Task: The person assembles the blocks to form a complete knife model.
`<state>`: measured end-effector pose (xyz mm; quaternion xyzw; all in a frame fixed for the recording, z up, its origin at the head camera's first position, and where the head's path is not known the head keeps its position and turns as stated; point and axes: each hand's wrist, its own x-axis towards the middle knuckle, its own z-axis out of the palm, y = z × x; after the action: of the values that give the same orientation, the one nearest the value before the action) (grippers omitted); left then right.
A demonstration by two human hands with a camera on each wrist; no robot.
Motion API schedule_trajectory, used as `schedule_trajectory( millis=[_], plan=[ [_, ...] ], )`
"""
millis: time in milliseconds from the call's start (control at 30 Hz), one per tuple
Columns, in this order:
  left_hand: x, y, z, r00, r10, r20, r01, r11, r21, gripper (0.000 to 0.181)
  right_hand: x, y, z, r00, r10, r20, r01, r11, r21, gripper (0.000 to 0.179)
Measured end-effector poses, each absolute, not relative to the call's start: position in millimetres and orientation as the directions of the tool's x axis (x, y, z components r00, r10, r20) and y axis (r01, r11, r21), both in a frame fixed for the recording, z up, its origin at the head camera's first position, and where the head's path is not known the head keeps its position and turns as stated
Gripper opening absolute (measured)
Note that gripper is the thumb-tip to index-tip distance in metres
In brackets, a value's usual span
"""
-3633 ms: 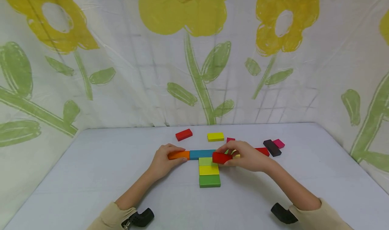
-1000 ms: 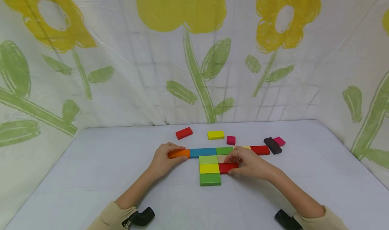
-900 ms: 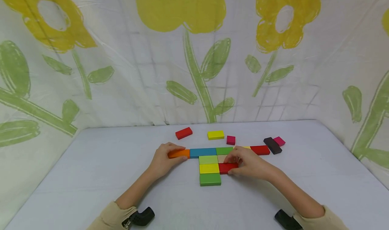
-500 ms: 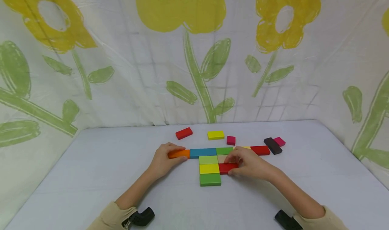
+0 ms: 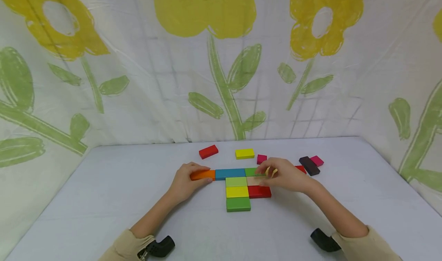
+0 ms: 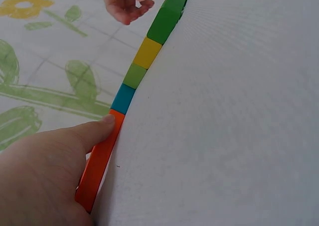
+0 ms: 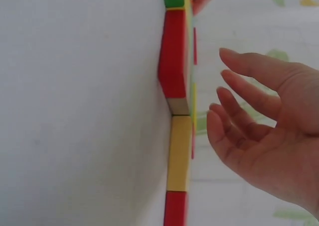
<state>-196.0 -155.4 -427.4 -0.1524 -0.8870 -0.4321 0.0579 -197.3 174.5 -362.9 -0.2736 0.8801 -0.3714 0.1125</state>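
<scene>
My left hand holds the orange block at the left end of a row, thumb at its near side. Rightward along that row lie a blue block, a green one, a pale yellow one and a red one. Nearer me, touching each other, are light green, yellow, green, bare-wood and red blocks. My right hand hovers above the row's right part, fingers loosely bent and holding nothing; it hides the pale yellow block in the head view.
Behind the row lie a loose red block, a yellow block and a small pink block. At the right, a dark block lies against another pink one. A flower-printed cloth hangs behind the table.
The red block was carried down beside the yellow one, below the bare-wood block. My right hand has since let go and lifted up and away. My left hand stays on the orange block.
</scene>
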Motion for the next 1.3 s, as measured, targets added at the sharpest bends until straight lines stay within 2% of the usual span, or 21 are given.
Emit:
schedule_trajectory(
  millis=[267,700,967,1300],
  plan=[
    [-196,-156,-427,-0.947,0.22,0.232,0.319,0.578,0.751,0.033,-226,164,-355,-0.821,-0.569,0.053,-0.438,0.568,-0.697,0.031],
    [-195,-156,-426,-0.946,0.227,0.232,0.322,0.572,0.754,0.033,-265,143,-355,-0.875,-0.483,-0.013,-0.321,0.601,-0.732,0.035],
    [-196,-156,-427,-0.943,0.228,0.241,0.33,0.574,0.749,0.033,-285,136,-364,-0.879,-0.476,-0.026,-0.316,0.622,-0.716,0.038],
    [-196,-156,-428,-0.945,0.223,0.24,0.326,0.574,0.751,0.033,-295,127,-373,-0.886,-0.451,-0.105,-0.231,0.627,-0.743,0.036]
  ],
)
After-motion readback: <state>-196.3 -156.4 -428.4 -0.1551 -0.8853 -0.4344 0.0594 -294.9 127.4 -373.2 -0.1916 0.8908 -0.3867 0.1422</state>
